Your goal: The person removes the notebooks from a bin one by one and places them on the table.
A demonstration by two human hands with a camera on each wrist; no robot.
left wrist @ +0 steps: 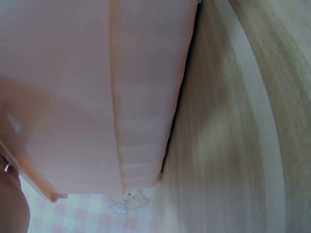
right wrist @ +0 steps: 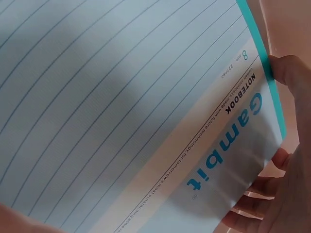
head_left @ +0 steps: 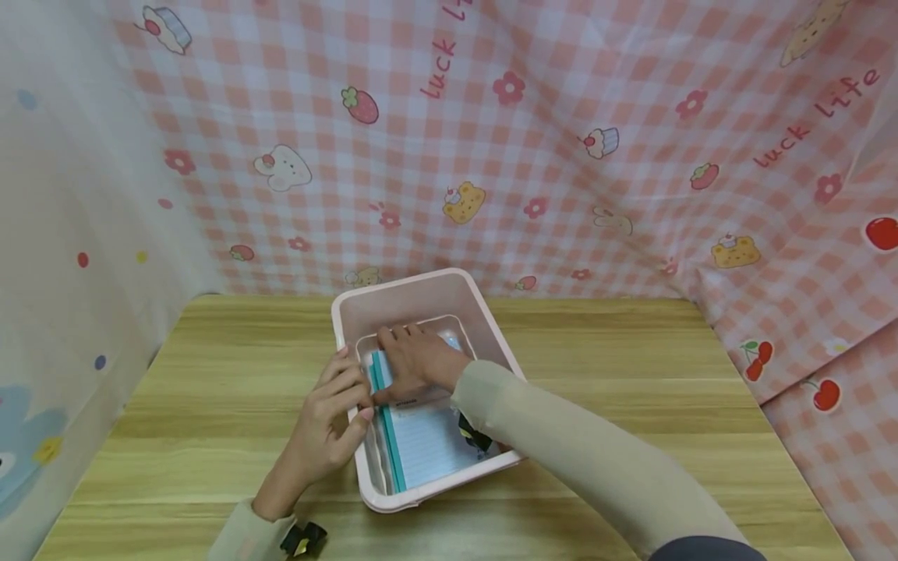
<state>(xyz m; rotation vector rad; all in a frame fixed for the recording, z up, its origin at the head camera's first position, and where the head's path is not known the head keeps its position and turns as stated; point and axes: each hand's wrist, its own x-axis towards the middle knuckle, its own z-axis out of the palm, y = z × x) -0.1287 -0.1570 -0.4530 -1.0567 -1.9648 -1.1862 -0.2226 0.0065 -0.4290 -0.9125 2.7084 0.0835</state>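
My right hand (head_left: 417,360) grasps the notebook (head_left: 429,446), my left hand (head_left: 324,419) the bin's nine-o'clock rim (head_left: 337,323); twisting might crease the cover.

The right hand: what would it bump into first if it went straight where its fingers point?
Probably the inside wall of the pink bin, near its far left corner. The right hand holds the notebook; the gap ahead is hard to judge.

Worktop (head_left: 596,343): lt-brown wood-grain, vis. both sides of bin (head_left: 403,304).
Far edge (head_left: 575,300): runs behind bin.
Bin: pale pink, rect., open-top, upright, directly on worktop.
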